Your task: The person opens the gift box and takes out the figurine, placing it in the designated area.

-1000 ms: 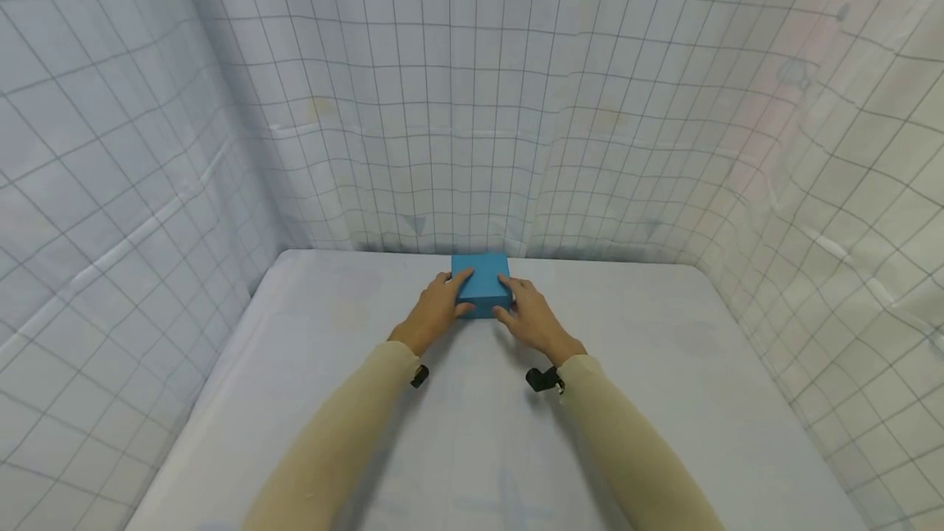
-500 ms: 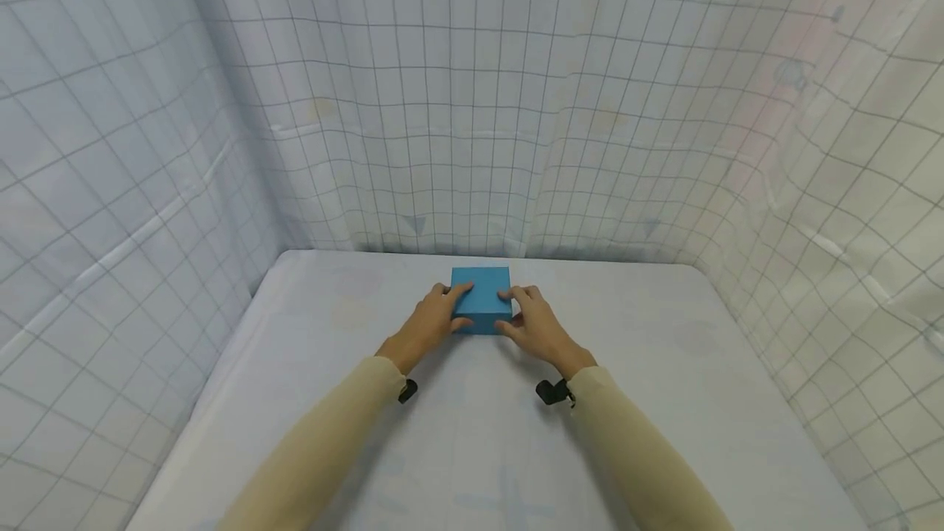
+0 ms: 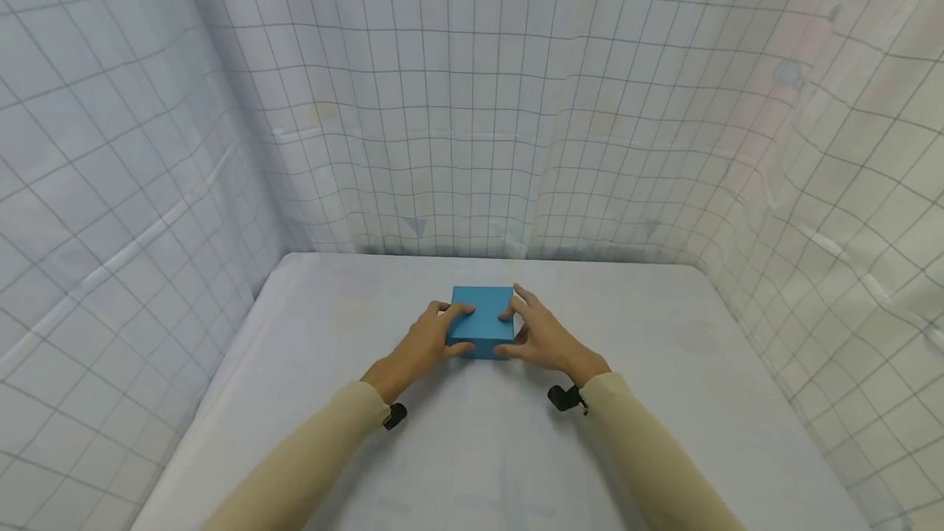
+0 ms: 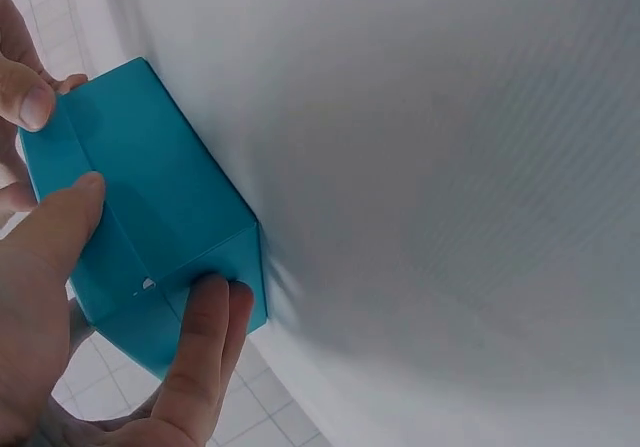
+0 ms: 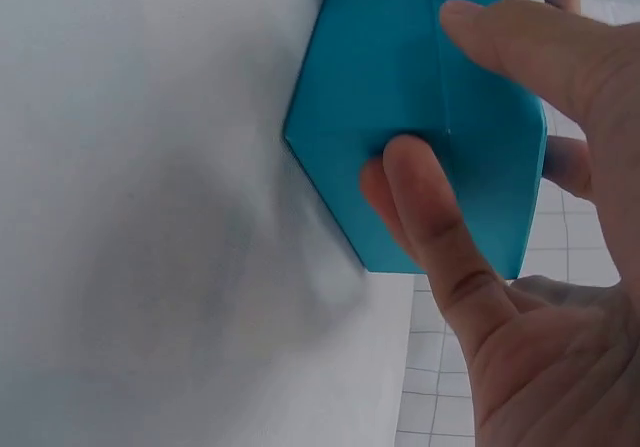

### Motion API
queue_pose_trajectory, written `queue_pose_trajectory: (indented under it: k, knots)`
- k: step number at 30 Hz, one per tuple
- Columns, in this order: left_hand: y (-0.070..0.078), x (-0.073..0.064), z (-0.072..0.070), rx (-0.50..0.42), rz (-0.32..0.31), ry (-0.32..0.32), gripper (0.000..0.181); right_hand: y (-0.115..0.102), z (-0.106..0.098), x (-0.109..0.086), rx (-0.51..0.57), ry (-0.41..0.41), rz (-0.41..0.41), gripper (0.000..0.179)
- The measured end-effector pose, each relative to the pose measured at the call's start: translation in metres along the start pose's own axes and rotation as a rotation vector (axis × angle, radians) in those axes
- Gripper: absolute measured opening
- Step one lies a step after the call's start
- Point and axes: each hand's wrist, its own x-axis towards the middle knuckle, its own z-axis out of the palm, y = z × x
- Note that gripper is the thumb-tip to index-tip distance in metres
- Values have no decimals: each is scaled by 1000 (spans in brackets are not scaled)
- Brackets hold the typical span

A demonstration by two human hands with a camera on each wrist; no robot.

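A small blue lidded box (image 3: 483, 314) sits on the white-covered table, its lid apparently on. My left hand (image 3: 422, 344) grips its left side, thumb on the front face and a finger lying over the top. From the right, my right hand (image 3: 551, 340) holds it in much the same way, its index finger bent onto the lid. In the left wrist view a lid seam runs along the box (image 4: 165, 167), with a small pale notch at one corner; two fingers press the end face. The right wrist view has two fingertips pressing a side of the box (image 5: 370, 77).
The white tablecloth (image 3: 354, 301) spreads around the box on all sides. White grid-patterned curtains (image 3: 472, 105) enclose the table at the back, left and right. A black wrist device (image 3: 564, 397) shows below each sleeve cuff.
Both hands have drawn the box from the table's back edge toward me, their hold staying on its two sides. The right index finger is more bent now.
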Motion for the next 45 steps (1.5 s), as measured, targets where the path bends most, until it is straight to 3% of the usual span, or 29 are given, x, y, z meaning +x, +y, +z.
queue_pose_trajectory:
  k: [8, 14, 24, 30, 45]
  knots:
    - [2, -17, 5, -31, 41, 13, 70, 3, -2, -8, -15, -43, -78, 44]
    - [3, -28, 8, -58, 54, 8, 73, 2, -4, -17, -23, -41, -93, 45]
    - [7, -42, 10, -113, 94, -49, 72, -1, -7, -41, -31, -69, -77, 57]
    - [8, -52, 14, -155, 130, -66, 71, -6, -5, -58, -46, -87, -40, 80]
    - [15, -66, 22, -173, 183, -75, 74, -5, -1, -82, -36, -79, -45, 83]
